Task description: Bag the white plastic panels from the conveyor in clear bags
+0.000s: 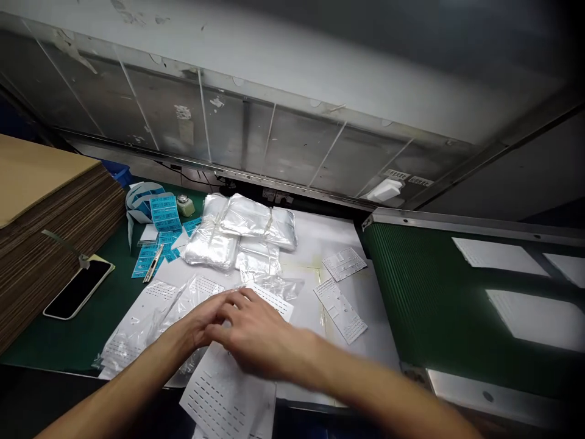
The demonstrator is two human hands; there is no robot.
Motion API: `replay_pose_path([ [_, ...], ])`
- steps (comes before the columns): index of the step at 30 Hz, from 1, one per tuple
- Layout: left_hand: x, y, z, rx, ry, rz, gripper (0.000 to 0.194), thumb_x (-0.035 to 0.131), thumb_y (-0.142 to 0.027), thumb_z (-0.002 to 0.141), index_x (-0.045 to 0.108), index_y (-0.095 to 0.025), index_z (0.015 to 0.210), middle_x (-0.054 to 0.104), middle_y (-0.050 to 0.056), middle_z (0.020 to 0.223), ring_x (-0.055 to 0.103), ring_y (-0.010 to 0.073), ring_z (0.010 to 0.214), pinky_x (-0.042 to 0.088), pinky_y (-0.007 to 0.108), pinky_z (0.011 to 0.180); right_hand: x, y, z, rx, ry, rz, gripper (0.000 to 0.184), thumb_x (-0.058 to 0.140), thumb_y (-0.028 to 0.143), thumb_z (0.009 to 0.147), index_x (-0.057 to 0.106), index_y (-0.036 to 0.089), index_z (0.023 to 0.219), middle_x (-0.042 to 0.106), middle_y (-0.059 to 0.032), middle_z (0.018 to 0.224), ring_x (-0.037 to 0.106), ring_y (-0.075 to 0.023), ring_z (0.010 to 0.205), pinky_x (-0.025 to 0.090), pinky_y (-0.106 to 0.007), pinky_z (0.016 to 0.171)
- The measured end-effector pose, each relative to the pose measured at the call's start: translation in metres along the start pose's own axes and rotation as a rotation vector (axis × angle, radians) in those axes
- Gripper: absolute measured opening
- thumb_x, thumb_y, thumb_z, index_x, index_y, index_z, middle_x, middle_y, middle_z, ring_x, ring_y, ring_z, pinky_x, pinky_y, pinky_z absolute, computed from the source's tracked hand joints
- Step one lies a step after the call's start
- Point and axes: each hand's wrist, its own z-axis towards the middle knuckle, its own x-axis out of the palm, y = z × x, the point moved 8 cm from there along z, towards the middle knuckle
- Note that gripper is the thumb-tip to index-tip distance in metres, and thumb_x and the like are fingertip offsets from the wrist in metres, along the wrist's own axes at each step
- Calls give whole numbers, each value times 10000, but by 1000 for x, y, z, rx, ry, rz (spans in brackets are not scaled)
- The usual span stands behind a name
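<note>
Head view, and both hands are right in the thick of it: the left hand point(198, 323) and right hand point(260, 335) meet low over a perforated white sheet point(219, 402) at the near edge of a white work surface point(338, 225). Fingers are half-curled, with no telling whether they're pinching anything! That sheet looks light and floppy, best taken by its edges, with clear plastic bags point(237, 235) piled just beyond.

From here I see glossy clear plastic bags point(237, 235), matt white perforated paper sheets point(219, 396), rough corrugated cardboard point(59, 225), a smooth green bench mat point(86, 323), scuffed grey metal panelling point(283, 146)
</note>
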Motion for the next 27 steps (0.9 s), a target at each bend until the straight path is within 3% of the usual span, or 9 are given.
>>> replay_pose_path([
  [2,-3,2,-8,-51,53,-8,114,616,-205,777,662,-123,841,672,77,741,616,202,671,495,298,604,-14,-5,-33,225,-255,103,285,549,131,796,601,212,1065,643,-79,1029,550,-199,978,426,-344,850],
  [4,-10,3,-13,-58,75,-40,162,610,-234,787,640,-121,899,681,85,822,632,209,710,505,314,648,-4,-26,-74,610,-389,374,158,514,255,849,603,188,961,651,-71,891,581,-186,817,466,-300,716],
  [6,-19,4,-15,-50,50,-72,162,609,-242,789,625,-139,912,684,71,816,639,212,702,509,326,657,31,-40,-107,972,-369,673,202,520,369,844,595,197,916,645,-29,748,575,-162,668,457,-261,608],
  [8,-24,6,-15,-46,8,-75,142,612,-240,785,619,-142,888,683,64,779,642,214,685,511,323,643,65,-39,-120,1144,-298,844,290,570,404,798,573,202,1007,643,-3,699,566,-160,618,445,-262,598],
  [12,-24,4,-11,-30,-58,-20,164,624,-257,781,616,-142,898,683,61,752,647,228,691,524,345,649,91,-40,-120,1187,-450,1091,445,618,382,770,494,193,1153,560,47,622,527,-141,607,431,-257,620],
  [15,-25,-4,-9,52,-90,-27,190,591,-256,812,613,-152,970,696,78,873,656,244,813,527,363,732,90,-43,-126,1104,-608,1374,443,623,437,772,542,173,1119,566,23,654,538,-145,646,444,-267,644],
  [18,-30,-6,-8,97,-98,-49,169,574,-236,826,616,-147,963,691,97,969,650,236,885,522,330,762,89,-47,-144,1117,-651,1507,506,652,489,728,587,185,1128,657,-44,765,592,-194,705,466,-318,674],
  [23,-31,0,-7,51,-153,-50,216,580,-227,825,591,-116,1010,669,146,1048,642,260,927,521,358,784,100,-40,-161,1173,-558,1416,568,656,588,656,668,192,1063,690,-97,963,612,-296,882,481,-393,780],
  [27,-19,1,-11,54,-170,-16,274,576,-233,827,567,-102,1068,651,167,1086,637,262,936,515,361,799,117,-28,-167,1317,-608,1281,634,638,618,657,587,226,1153,629,-91,1143,577,-323,1011,491,-385,815],
])
